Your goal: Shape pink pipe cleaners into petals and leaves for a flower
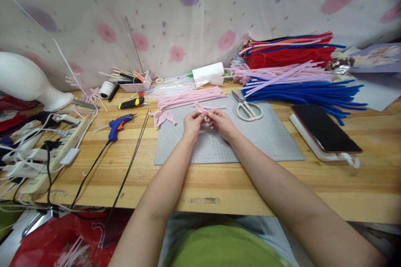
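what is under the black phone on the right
The black phone lies on a flat white object, which rests on the wooden table. Most of it is covered.

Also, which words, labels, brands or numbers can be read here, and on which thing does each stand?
No text can be read.
Printed card at the far right: blurred, illegible.
Phone: dark screen, nothing shown.
Glue gun and utility knife: any label too small to read.
The pink pipe cleaner piece between left hand and right hand: no text.
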Available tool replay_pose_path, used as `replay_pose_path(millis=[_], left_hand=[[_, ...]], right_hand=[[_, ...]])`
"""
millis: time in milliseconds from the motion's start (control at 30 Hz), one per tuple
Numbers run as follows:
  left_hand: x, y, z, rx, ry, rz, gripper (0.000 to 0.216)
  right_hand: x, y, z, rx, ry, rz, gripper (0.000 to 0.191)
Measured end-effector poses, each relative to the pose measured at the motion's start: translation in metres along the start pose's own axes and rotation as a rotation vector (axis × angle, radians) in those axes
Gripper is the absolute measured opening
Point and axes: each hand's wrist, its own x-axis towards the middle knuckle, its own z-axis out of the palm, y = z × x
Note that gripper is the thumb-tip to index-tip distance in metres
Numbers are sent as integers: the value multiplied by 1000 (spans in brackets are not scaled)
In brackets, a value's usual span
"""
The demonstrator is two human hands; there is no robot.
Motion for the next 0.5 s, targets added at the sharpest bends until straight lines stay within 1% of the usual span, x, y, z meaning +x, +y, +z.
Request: replay_pose_path(millis=[167,367,500], left_hand=[[-2,2,2,-18,-4,16,30],[-3,4,5,-20,-23,14,27],[-4,5,6,-56,-10,-1,24]], right_hand=[[0,-1,-1,23,-18,-6,28],[-1,-3,-1,81,-19,26,26],[-2,0,3,23,1,-18,26]])
